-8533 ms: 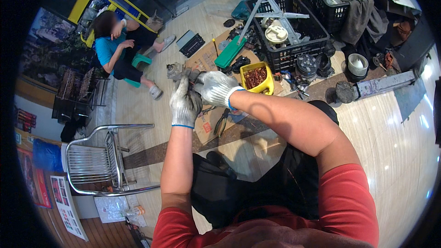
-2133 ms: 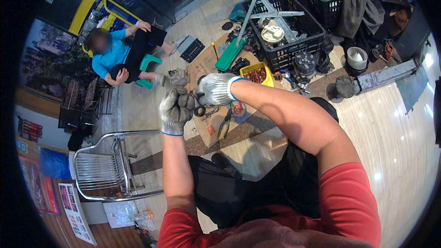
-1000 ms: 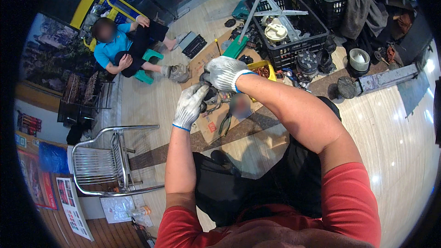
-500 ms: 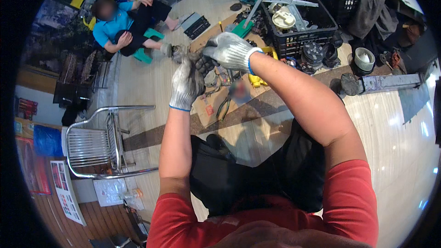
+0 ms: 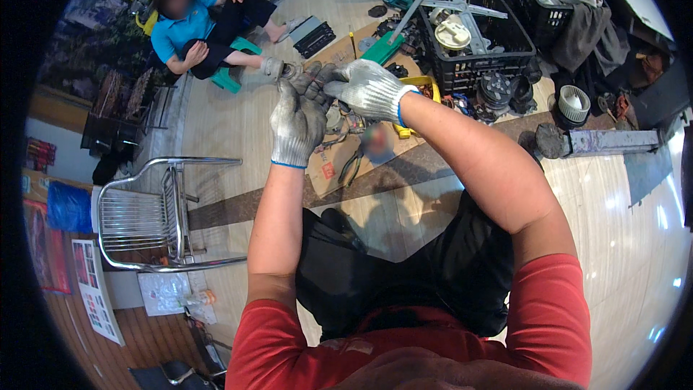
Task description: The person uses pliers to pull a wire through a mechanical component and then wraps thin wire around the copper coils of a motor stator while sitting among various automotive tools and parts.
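Both my hands wear whitish knitted work gloves with blue cuff edges, the fingers soiled grey. My left hand (image 5: 297, 128) is raised in front of me with its fingers curled upward. My right hand (image 5: 372, 92) comes in from the right, its fingertips meeting the left hand's. Between them is something small and dark that I cannot make out against the greasy parts behind it. Below the hands a flattened cardboard sheet (image 5: 323, 185) lies on the floor, with pliers (image 5: 351, 166) on it. A yellow tray (image 5: 406, 132) stands beyond my right wrist.
A black crate (image 5: 473, 68) of parts stands at the far right, near a white blower wheel (image 5: 574, 104) and a metal beam (image 5: 613, 142). A metal chair (image 5: 137, 220) is on the left. A seated person (image 5: 184, 32) in blue is at the far left.
My hands have drawn closer together, the right turning so its fingertips meet the left's. The whole view has shifted slightly.
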Demonstrator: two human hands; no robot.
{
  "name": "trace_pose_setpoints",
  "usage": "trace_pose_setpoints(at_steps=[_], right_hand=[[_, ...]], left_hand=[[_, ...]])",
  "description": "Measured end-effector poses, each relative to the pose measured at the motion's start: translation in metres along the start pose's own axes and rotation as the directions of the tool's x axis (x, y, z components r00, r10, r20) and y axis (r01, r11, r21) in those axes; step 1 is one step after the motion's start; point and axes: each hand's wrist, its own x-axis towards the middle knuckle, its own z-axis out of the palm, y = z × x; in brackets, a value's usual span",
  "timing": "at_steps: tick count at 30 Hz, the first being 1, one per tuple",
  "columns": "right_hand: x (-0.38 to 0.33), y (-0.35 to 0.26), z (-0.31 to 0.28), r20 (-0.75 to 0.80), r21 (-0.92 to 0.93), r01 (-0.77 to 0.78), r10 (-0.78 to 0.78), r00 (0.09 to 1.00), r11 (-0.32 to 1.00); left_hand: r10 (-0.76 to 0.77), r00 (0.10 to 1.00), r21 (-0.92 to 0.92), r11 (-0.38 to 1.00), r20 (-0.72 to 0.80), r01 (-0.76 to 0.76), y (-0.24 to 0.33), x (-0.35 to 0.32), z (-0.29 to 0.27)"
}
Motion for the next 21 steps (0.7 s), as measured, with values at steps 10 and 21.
trace_pose_setpoints(at_steps=[10,21], right_hand=[[0.002,-0.007,0.016,0.129,0.154,-0.248,0.229,0.965,0.957],[-0.004,-0.03,0.003,0.162,0.077,-0.257,0.242,0.956,0.963]], left_hand=[[0.025,0.999,-0.176,0.984,-0.048,-0.033,0.01,-0.007,0.012],[0.087,0.983,-0.271,0.962,0.164,-0.04,0.009,-0.002,-0.017]])
